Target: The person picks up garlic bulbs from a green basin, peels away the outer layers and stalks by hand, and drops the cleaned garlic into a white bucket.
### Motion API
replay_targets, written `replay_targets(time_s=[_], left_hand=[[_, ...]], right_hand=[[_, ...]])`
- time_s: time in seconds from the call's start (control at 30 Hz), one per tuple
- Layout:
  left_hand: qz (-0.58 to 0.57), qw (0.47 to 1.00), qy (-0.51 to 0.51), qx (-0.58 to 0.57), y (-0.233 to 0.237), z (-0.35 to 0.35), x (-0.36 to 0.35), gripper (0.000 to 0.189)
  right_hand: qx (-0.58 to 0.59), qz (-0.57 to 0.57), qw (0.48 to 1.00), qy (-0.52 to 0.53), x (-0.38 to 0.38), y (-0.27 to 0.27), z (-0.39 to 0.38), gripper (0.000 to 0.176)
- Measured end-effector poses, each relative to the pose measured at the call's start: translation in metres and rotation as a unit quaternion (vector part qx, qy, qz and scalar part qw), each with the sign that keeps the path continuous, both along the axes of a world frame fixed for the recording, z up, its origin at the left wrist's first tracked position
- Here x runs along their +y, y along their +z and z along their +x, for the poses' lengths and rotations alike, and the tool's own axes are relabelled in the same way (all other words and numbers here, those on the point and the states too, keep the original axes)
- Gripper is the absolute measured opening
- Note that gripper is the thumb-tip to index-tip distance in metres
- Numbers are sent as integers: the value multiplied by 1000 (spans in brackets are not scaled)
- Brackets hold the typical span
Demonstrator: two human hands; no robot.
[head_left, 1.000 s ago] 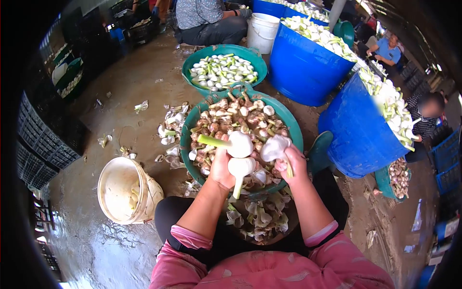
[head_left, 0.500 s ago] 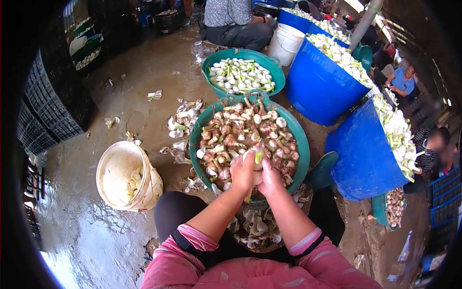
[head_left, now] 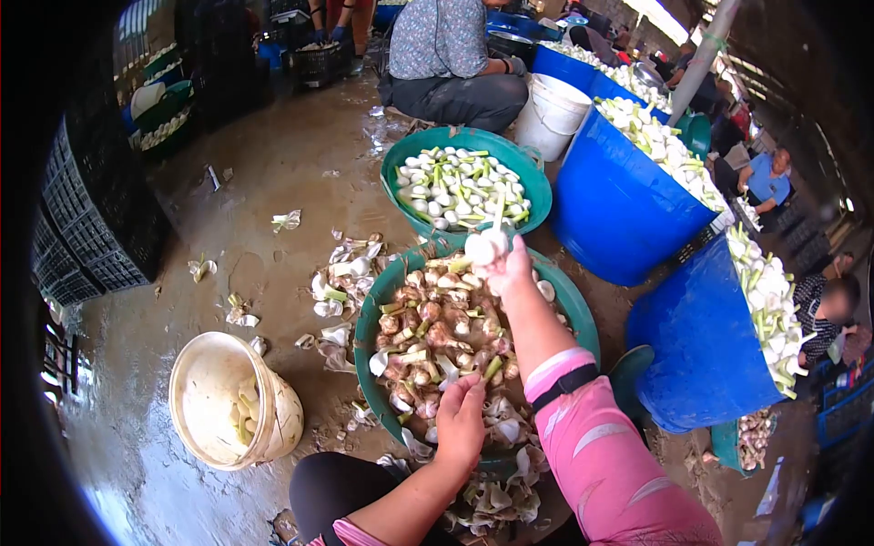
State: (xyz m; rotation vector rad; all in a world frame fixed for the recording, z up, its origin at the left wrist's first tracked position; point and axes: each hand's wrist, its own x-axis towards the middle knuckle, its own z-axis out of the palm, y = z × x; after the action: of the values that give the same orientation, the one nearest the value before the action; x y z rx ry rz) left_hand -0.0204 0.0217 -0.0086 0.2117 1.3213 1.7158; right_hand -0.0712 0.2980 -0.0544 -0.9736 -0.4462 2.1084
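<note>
My right hand (head_left: 512,271) is stretched forward over the far rim of the near green basin (head_left: 369,328), holding peeled white garlic bulbs (head_left: 485,244) with a pale stem upright. Beyond it stands the far green basin (head_left: 537,187), filled with white peeled garlic (head_left: 455,187). My left hand (head_left: 462,414) is over the front part of the near basin, thumb and fingers together; whether it pinches anything is too small to tell. Unpeeled, brownish garlic (head_left: 437,337) fills the near basin under both hands.
A white bucket (head_left: 287,414) with stems stands at left. Large blue tubs (head_left: 619,196) heaped with white garlic are at right. Peeled skins (head_left: 496,500) lie by my legs. A seated person (head_left: 437,45) is ahead, near another white bucket (head_left: 551,114). Black crates (head_left: 91,218) stand far left.
My hands were together over the near basin and have parted. The right has moved forward with the peeled garlic; the left has moved back toward me. The view has shifted slightly.
</note>
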Motion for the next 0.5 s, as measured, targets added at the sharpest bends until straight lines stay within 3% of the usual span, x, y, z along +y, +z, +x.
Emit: replay_targets(time_s=[0.07,0.1,0.13,0.17,0.2,0.23,0.3,0.33,0.4,0.43,0.5], left_hand=[[-21,998,-6,-58,-3,-5,10,28],[-27,998,-7,-60,-6,-7,15,28],[-35,997,-13,-60,-9,-8,20,28],[-44,997,-20,-61,-13,-8,25,27],[-52,996,-21,-66,-18,-7,28,27],[-50,996,-59,-44,-24,-5,31,27],[-35,991,-118,-54,-35,-1,33,27],[-46,990,-119,-57,-38,-2,34,27],[-87,985,-124,-83,-42,-7,36,27],[-84,985,-109,-100,-46,-10,39,27],[-93,984,-115,-96,-45,-12,43,27]], right_hand=[[-175,-47,979,-97,41,-2,-22,49],[-290,59,952,-71,44,-23,-19,52],[-425,175,888,-25,33,-36,-9,49],[-534,309,781,97,59,-96,8,43],[-602,375,692,132,55,-112,30,37],[-654,316,669,160,48,-104,47,33],[-770,328,530,137,49,-127,85,30],[-772,415,468,112,45,-146,104,37],[-755,372,527,115,23,-125,108,44],[-755,369,529,117,15,-116,112,44],[-783,398,396,267,-1,-108,124,43]])
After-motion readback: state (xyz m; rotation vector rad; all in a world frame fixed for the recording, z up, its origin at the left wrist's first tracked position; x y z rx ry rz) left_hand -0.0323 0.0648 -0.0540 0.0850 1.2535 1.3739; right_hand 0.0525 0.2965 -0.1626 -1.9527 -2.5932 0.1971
